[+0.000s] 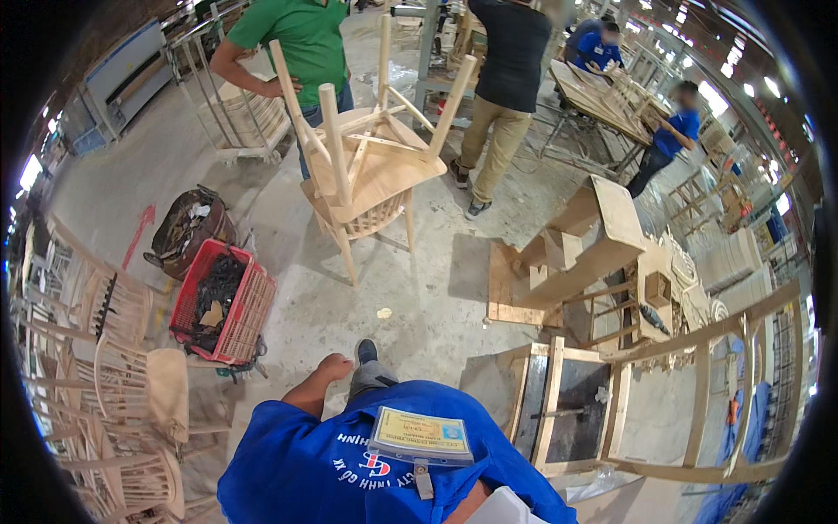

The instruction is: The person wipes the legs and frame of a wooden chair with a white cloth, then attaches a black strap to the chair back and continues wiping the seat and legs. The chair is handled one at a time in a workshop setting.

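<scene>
My left hand (335,365) hangs ahead of my body, over the concrete floor, with the fingers curled in and nothing showing in them. It touches nothing; my shoe (367,351) is just to its right. Part of my right forearm (469,505) shows at the lower edge, beside a white object (504,508) I cannot make out; the right hand itself is out of the picture. Ahead, an upside-down wooden chair (388,163) rests on the seat of an upright wooden chair (345,247). Nearest on the left is a red plastic crate (248,320) with dark scraps in it.
A dark bin (166,234) stands behind the crate. Wooden chairs (166,384) crowd the left. On the right are a wooden stand (567,279) and a wooden frame (698,406). A person in green (292,39) and one in black (511,52) stand beyond the stacked chairs.
</scene>
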Action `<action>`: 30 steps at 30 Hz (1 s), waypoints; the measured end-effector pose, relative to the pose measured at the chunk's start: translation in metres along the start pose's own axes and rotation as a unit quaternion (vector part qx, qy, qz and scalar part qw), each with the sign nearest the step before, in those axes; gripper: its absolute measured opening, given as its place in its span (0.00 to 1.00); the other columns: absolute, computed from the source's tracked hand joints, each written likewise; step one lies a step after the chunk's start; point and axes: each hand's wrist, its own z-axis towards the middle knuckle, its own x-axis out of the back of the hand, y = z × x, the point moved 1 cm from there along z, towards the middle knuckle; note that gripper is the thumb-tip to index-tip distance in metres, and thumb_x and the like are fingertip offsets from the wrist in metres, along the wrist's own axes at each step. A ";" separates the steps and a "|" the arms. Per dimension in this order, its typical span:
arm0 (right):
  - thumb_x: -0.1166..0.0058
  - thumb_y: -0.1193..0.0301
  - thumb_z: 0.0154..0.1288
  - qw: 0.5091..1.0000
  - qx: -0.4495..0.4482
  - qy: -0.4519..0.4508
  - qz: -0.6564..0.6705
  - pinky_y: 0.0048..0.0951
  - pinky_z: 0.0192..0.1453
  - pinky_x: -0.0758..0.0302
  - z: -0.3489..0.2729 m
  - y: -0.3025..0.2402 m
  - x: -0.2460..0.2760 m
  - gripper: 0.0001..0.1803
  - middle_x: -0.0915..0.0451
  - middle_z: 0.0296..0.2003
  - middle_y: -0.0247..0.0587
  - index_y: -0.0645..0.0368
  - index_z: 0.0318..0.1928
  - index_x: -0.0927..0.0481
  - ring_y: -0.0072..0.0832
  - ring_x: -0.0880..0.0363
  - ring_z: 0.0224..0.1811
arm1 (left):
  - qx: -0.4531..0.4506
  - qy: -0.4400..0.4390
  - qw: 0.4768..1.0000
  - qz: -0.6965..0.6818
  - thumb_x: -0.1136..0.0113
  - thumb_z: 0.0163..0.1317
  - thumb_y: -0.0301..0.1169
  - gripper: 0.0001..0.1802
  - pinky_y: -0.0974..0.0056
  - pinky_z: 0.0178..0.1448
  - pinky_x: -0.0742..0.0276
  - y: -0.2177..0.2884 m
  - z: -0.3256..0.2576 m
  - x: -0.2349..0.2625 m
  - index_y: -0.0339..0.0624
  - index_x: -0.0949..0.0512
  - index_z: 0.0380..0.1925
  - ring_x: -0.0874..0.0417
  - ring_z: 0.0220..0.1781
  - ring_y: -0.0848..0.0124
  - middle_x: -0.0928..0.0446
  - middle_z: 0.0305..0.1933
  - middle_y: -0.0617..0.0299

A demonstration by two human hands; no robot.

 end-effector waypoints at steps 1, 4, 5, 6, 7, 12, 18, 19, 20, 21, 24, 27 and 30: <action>0.41 0.56 0.65 1.000 0.000 -0.006 0.003 0.42 0.39 0.19 0.008 -0.017 0.002 0.19 0.14 0.32 0.46 0.60 0.42 0.15 0.39 0.14 0.34 | 0.021 0.006 1.000 -0.014 0.46 0.61 0.49 0.27 0.49 0.56 0.19 -0.014 0.004 0.005 0.35 0.13 0.36 0.13 0.48 0.46 0.15 0.43 0.37; 0.41 0.55 0.66 1.000 -0.004 -0.005 0.024 0.40 0.38 0.20 0.031 -0.063 0.004 0.19 0.14 0.31 0.44 0.61 0.42 0.15 0.36 0.15 0.33 | 0.076 -0.029 0.996 -0.033 0.46 0.61 0.50 0.27 0.50 0.56 0.19 -0.037 0.029 0.039 0.34 0.13 0.36 0.13 0.49 0.45 0.15 0.43 0.37; 0.41 0.55 0.66 1.000 -0.003 -0.002 0.019 0.40 0.38 0.20 0.039 -0.080 0.007 0.20 0.14 0.31 0.44 0.61 0.42 0.15 0.36 0.15 0.33 | 0.088 -0.050 0.993 -0.053 0.46 0.61 0.50 0.27 0.50 0.55 0.19 -0.046 0.039 0.051 0.35 0.13 0.36 0.13 0.49 0.45 0.15 0.42 0.37; 0.41 0.55 0.66 1.000 -0.003 -0.001 0.015 0.40 0.38 0.20 0.046 -0.097 0.009 0.20 0.15 0.30 0.43 0.62 0.42 0.15 0.35 0.15 0.32 | 0.098 -0.071 0.990 -0.074 0.46 0.61 0.50 0.27 0.50 0.55 0.19 -0.054 0.048 0.064 0.35 0.13 0.37 0.13 0.49 0.45 0.15 0.42 0.38; 0.41 0.55 0.66 1.000 -0.002 0.000 0.011 0.39 0.37 0.20 0.054 -0.115 0.010 0.20 0.15 0.30 0.43 0.62 0.42 0.15 0.34 0.15 0.32 | 0.095 -0.051 0.991 -0.079 0.46 0.61 0.50 0.27 0.50 0.55 0.19 -0.061 0.059 0.077 0.35 0.13 0.37 0.13 0.48 0.45 0.15 0.42 0.38; 0.40 0.55 0.68 0.999 -0.003 0.017 0.027 0.37 0.36 0.20 0.082 -0.213 0.017 0.21 0.15 0.29 0.40 0.64 0.42 0.15 0.31 0.16 0.30 | 0.042 0.058 0.996 -0.061 0.45 0.62 0.50 0.27 0.49 0.55 0.20 -0.065 0.110 0.152 0.35 0.13 0.38 0.13 0.49 0.46 0.15 0.42 0.39; 0.41 0.51 0.69 0.999 0.021 -0.032 0.022 0.37 0.43 0.18 0.143 -0.326 0.020 0.25 0.12 0.33 0.44 0.64 0.46 0.14 0.32 0.14 0.37 | 0.060 0.115 0.981 -0.148 0.44 0.65 0.50 0.26 0.49 0.56 0.21 -0.061 0.155 0.235 0.36 0.14 0.42 0.14 0.50 0.46 0.15 0.44 0.40; 0.41 0.51 0.70 0.997 0.069 -0.015 -0.012 0.36 0.43 0.19 0.158 -0.344 0.022 0.25 0.12 0.33 0.43 0.63 0.47 0.14 0.31 0.14 0.36 | 0.046 0.126 0.977 -0.169 0.44 0.65 0.50 0.26 0.48 0.56 0.21 -0.054 0.164 0.243 0.36 0.14 0.40 0.14 0.50 0.45 0.14 0.43 0.41; 0.42 0.50 0.70 0.992 0.113 -0.015 -0.054 0.35 0.43 0.19 0.171 -0.362 0.022 0.26 0.12 0.33 0.43 0.62 0.48 0.14 0.29 0.15 0.36 | 0.038 0.140 0.976 -0.162 0.44 0.65 0.50 0.25 0.49 0.53 0.20 -0.055 0.168 0.250 0.36 0.14 0.37 0.13 0.46 0.47 0.14 0.40 0.42; 0.42 0.48 0.70 0.989 0.128 -0.033 -0.066 0.38 0.47 0.20 0.183 -0.384 0.018 0.26 0.12 0.37 0.46 0.61 0.49 0.14 0.35 0.15 0.41 | 0.036 0.156 0.975 -0.154 0.44 0.65 0.49 0.25 0.50 0.49 0.19 -0.059 0.168 0.255 0.37 0.14 0.34 0.12 0.42 0.49 0.14 0.36 0.44; 0.44 0.45 0.69 0.976 0.182 -0.068 -0.102 0.44 0.56 0.20 0.208 -0.451 0.009 0.29 0.12 0.45 0.52 0.59 0.49 0.13 0.47 0.14 0.51 | 0.028 0.105 0.977 -0.186 0.45 0.64 0.47 0.23 0.61 0.33 0.19 -0.077 0.163 0.262 0.38 0.16 0.23 0.15 0.22 0.66 0.19 0.19 0.57; 0.44 0.44 0.70 0.966 0.218 -0.049 -0.134 0.44 0.57 0.20 0.228 -0.494 0.022 0.29 0.12 0.46 0.53 0.59 0.49 0.13 0.48 0.14 0.52 | 0.161 0.062 0.910 -0.377 0.43 0.67 0.41 0.18 0.59 0.35 0.17 -0.086 0.166 0.253 0.35 0.16 0.37 0.14 0.27 0.63 0.17 0.29 0.55; 0.44 0.46 0.70 0.955 0.259 -0.041 -0.141 0.43 0.58 0.20 0.238 -0.531 0.038 0.28 0.12 0.46 0.53 0.59 0.50 0.14 0.47 0.14 0.52 | 0.208 0.076 0.811 -0.541 0.43 0.69 0.42 0.21 0.56 0.39 0.15 -0.093 0.190 0.267 0.34 0.20 0.49 0.13 0.34 0.59 0.16 0.38 0.50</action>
